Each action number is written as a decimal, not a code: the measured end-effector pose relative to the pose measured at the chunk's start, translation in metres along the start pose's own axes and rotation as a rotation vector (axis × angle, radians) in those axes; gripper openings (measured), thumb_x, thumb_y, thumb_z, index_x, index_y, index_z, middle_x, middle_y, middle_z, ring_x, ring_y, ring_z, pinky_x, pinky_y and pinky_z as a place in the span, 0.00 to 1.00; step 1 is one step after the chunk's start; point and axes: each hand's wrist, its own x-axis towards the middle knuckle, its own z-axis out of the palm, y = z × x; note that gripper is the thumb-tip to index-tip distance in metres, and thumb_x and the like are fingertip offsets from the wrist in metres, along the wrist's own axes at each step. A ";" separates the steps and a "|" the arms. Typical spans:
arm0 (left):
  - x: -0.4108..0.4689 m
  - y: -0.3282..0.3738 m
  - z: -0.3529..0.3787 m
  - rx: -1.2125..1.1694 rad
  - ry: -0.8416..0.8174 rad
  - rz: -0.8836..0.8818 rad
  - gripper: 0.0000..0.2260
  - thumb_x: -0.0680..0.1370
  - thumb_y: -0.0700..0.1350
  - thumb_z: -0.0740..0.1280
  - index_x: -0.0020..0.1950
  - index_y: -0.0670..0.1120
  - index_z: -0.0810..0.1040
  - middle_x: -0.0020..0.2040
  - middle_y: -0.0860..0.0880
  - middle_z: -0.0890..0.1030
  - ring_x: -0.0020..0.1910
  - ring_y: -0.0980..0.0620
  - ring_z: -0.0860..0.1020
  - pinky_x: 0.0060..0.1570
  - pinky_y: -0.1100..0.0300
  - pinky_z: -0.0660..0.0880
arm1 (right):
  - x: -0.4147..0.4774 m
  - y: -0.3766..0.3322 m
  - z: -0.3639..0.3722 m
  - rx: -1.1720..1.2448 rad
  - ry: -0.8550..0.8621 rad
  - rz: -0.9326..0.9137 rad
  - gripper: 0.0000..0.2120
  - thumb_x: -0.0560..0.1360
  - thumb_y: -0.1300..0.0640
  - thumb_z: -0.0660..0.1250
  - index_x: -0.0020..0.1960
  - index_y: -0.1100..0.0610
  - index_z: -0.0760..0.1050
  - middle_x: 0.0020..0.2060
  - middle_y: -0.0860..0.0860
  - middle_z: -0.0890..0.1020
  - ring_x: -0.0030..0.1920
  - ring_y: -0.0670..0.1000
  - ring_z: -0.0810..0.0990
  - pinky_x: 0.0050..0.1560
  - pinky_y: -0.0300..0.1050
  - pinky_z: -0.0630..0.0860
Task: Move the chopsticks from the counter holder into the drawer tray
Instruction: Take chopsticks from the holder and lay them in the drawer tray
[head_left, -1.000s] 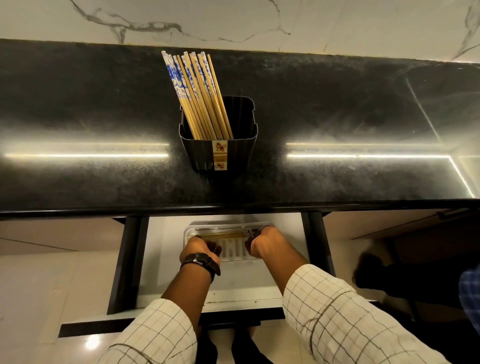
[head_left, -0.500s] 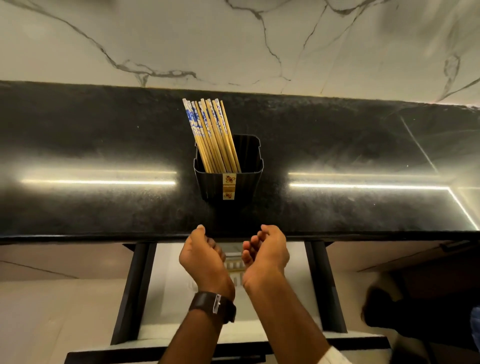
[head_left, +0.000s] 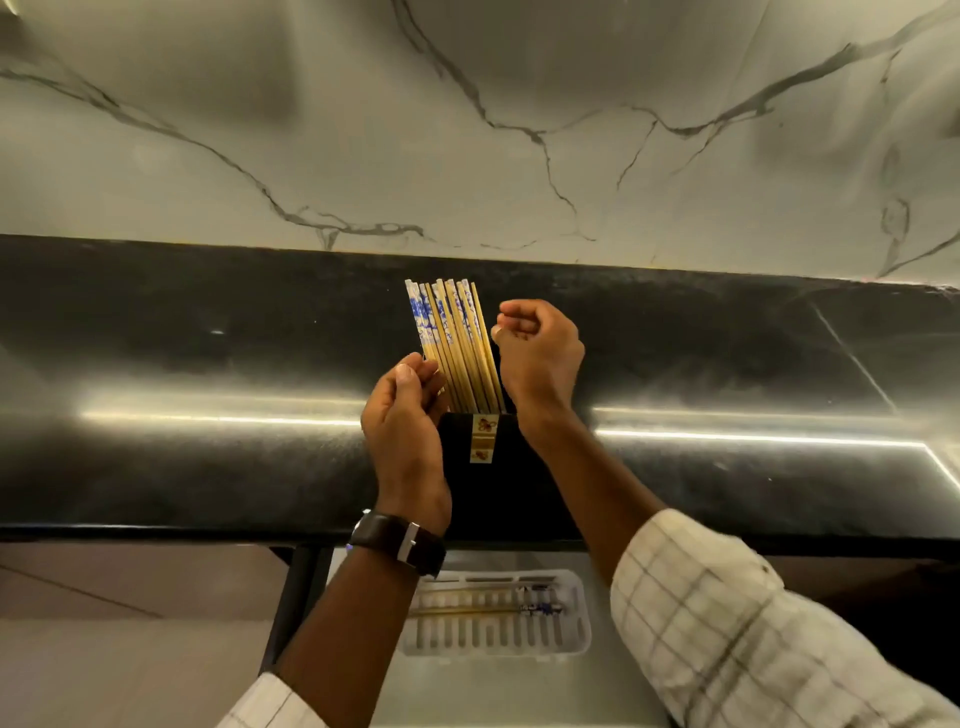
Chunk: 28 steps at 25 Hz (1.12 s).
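Centre frame: left hand (head_left: 405, 421) fingers pinching chopsticks (head_left: 457, 343) standing in holder (head_left: 462, 467) on tabletop (head_left: 208, 457). Right hand (head_left: 540, 358) fingers curling beside them, grasp unclear. Tray (head_left: 583, 616) sitting lower centre.

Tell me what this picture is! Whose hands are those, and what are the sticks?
No machine here: a person wears a camera on the head, so you look down at their own hands. On the black counter stands a holder with chopsticks. The left hand, with the watch, touches the bunch; whether its fingers grip any, I cannot tell. The right hand is curled beside them and seems to hold nothing. Below, an open drawer has a white tray with a few more lying in it.
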 end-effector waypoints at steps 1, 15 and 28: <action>0.004 0.004 0.001 0.002 -0.037 -0.018 0.12 0.85 0.47 0.59 0.59 0.47 0.81 0.57 0.47 0.86 0.58 0.50 0.83 0.59 0.55 0.79 | 0.013 0.000 0.005 -0.099 -0.087 -0.012 0.17 0.75 0.63 0.74 0.63 0.56 0.81 0.54 0.50 0.86 0.54 0.47 0.85 0.58 0.46 0.83; 0.025 0.006 -0.007 0.052 -0.192 -0.114 0.12 0.85 0.42 0.60 0.64 0.44 0.79 0.57 0.47 0.86 0.51 0.57 0.85 0.42 0.68 0.80 | 0.052 0.008 0.023 -0.353 -0.225 -0.170 0.04 0.76 0.55 0.75 0.46 0.54 0.82 0.36 0.44 0.83 0.38 0.44 0.84 0.48 0.51 0.85; 0.008 0.043 0.046 0.443 -0.685 0.416 0.07 0.84 0.37 0.61 0.54 0.42 0.78 0.42 0.46 0.84 0.39 0.51 0.84 0.43 0.57 0.82 | 0.016 -0.082 -0.085 0.272 -0.394 -0.234 0.10 0.74 0.61 0.76 0.54 0.63 0.82 0.44 0.56 0.89 0.42 0.54 0.90 0.44 0.48 0.87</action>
